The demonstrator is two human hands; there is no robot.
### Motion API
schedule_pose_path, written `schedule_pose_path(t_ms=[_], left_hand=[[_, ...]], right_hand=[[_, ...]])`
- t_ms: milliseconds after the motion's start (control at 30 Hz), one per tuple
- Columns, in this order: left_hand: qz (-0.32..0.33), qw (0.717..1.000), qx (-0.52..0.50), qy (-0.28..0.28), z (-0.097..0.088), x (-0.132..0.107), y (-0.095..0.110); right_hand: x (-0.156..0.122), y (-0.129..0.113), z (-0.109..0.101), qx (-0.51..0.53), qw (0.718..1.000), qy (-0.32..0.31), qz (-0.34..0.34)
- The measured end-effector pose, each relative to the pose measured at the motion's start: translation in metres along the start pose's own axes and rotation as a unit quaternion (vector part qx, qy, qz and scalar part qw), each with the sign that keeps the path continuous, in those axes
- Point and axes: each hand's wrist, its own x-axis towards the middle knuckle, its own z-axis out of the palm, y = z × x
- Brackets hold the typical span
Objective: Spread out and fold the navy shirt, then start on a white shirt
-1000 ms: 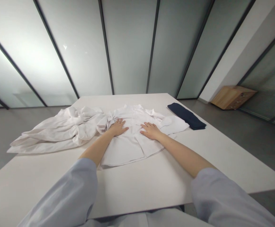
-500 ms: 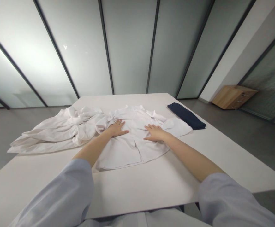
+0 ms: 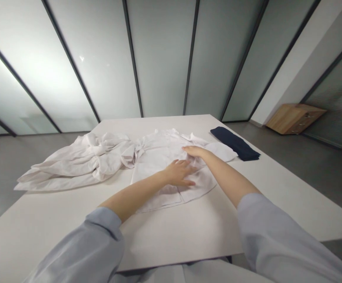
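A white shirt [image 3: 156,157] lies spread on the white table [image 3: 188,232], front side up. My left hand [image 3: 180,173] rests flat on its right half, fingers stretched out and pointing right. Just beyond it, my right hand [image 3: 194,151] lies on the cloth near the shirt's right shoulder, curled over a raised fold; whether it pinches the fabric is unclear. Both forearms are bare, with pale blue sleeves pushed up.
A crumpled heap of white cloth [image 3: 79,163] lies on the table's left side, hanging over the edge. A folded dark navy garment [image 3: 235,143] sits at the far right. A wooden cabinet [image 3: 294,118] stands on the floor by the glass wall.
My left hand slid from the shirt's left chest across to its right half. My right hand moved up towards the right shoulder and curled over the cloth. The shirt shifted slightly.
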Motion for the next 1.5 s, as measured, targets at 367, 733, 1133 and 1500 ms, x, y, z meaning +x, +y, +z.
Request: schedule_pose_path(t_ms=[367,733,1133,1500], left_hand=[[0.16,0.952,-0.231,-0.118,0.006,-0.007,0.028],[-0.293,0.956,-0.016,0.029,0.012,-0.042,-0.119],[-0.276,0.957,-0.026,0.085,0.029,-0.066,-0.129],[-0.268,0.955,-0.08,0.099,0.026,-0.068,-0.126]], right_hand=[[0.004,-0.005,0.014,-0.123,0.99,0.064,0.009],[-0.035,0.007,0.031,-0.222,0.95,0.212,0.051],[-0.046,0.038,0.019,-0.07,0.938,0.204,0.273],[-0.049,0.069,0.004,0.119,0.895,0.362,0.231]])
